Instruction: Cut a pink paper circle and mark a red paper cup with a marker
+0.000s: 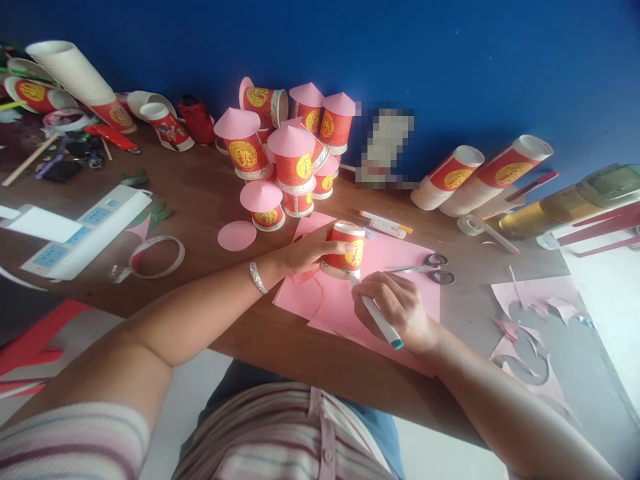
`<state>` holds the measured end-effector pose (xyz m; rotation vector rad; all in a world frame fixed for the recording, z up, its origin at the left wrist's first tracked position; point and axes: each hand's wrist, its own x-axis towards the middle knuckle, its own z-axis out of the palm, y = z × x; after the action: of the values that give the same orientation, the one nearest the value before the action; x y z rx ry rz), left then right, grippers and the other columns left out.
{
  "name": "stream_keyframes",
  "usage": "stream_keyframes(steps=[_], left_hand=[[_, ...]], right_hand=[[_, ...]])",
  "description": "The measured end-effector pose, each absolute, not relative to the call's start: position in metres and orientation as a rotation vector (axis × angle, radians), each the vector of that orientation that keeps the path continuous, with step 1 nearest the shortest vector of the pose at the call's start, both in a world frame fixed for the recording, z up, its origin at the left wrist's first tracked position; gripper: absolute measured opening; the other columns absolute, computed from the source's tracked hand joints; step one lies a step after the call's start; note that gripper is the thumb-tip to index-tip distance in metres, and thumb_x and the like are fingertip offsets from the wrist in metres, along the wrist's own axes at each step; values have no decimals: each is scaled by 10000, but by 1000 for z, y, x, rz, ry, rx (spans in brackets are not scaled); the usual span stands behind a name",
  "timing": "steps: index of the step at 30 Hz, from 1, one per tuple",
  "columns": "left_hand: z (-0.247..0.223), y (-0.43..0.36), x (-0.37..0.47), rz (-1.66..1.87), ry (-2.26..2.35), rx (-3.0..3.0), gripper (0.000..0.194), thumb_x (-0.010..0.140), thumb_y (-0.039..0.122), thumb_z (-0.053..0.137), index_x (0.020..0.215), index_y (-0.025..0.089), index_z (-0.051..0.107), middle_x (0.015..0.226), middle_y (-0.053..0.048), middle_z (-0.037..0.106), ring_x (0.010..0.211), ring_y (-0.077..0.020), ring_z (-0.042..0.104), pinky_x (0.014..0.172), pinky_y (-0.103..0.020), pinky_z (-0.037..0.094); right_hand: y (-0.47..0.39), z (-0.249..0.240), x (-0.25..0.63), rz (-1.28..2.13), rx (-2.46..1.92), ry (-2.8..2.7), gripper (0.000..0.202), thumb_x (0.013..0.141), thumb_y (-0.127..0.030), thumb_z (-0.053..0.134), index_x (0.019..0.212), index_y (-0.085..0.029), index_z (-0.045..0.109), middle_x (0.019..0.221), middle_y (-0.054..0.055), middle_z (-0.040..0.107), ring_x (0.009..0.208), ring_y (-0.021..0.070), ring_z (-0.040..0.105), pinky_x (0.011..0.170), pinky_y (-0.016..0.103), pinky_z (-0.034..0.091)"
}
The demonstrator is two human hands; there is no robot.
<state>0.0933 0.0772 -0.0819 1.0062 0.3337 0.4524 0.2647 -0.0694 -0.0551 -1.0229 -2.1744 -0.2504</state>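
Observation:
My left hand (317, 251) is wrapped round a red paper cup (355, 252) with a yellow emblem, its white rim up, above pink paper sheets (400, 257). Between the fingers of my right hand (393, 300) is a white marker (379, 319) with a green end; its tip points at the lower edge of the cup. Black-handled scissors (439, 269) lie on the pink sheets just right of my hands. A pink paper disc (237, 236) rests on the table to the left.
Stacked red cups with pink cone tops (291, 141) stand behind. Cup stacks (515, 163), tape (470, 225) and paper scraps (535, 380) are at right. A power strip (90, 230), a tape roll (157, 257) and clutter sit at left on the brown table (200, 190).

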Motion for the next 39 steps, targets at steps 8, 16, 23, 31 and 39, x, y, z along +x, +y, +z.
stream_keyframes(steps=[8, 16, 23, 31, 39], left_hand=[[-80, 76, 94, 460, 342, 1015, 437, 783, 310, 889, 1153, 142, 729, 1052, -92, 744, 910, -179, 686, 787, -282, 550], [-75, 79, 92, 496, 313, 988, 355, 807, 286, 873, 1102, 152, 728, 1008, -76, 750, 913, -189, 697, 811, -318, 570], [-76, 81, 92, 480, 272, 926, 393, 816, 319, 842, 1151, 144, 734, 1201, -147, 748, 1023, -227, 691, 855, -349, 597], [-81, 76, 95, 499, 384, 1000, 506, 749, 378, 949, 1138, 153, 717, 905, -19, 677, 806, -124, 623, 706, -241, 502], [-75, 79, 91, 469, 301, 985, 397, 806, 341, 877, 1113, 127, 744, 1182, -163, 764, 976, -218, 684, 815, -308, 535]], right_hand=[[-71, -53, 261, -240, -951, -2137, 280, 890, 17, 600, 1017, -229, 564, 736, -33, 622, 604, 126, 586, 540, 259, 510], [-74, -50, 258, -169, -915, -2157, 309, 853, 19, 626, 1031, -231, 594, 731, -54, 632, 603, 124, 607, 932, 412, 705], [-74, -51, 254, -4, -922, -2130, 282, 895, -6, 610, 1043, -245, 591, 774, -63, 658, 610, 121, 626, 1089, 572, 644], [-75, -52, 249, -41, -832, -2184, 240, 910, -30, 662, 1034, -226, 602, 765, -55, 640, 625, 128, 627, 1101, 550, 645], [-73, -48, 262, -214, -986, -2058, 261, 882, -25, 663, 1029, -234, 613, 760, -20, 682, 645, 151, 675, 629, 299, 627]])
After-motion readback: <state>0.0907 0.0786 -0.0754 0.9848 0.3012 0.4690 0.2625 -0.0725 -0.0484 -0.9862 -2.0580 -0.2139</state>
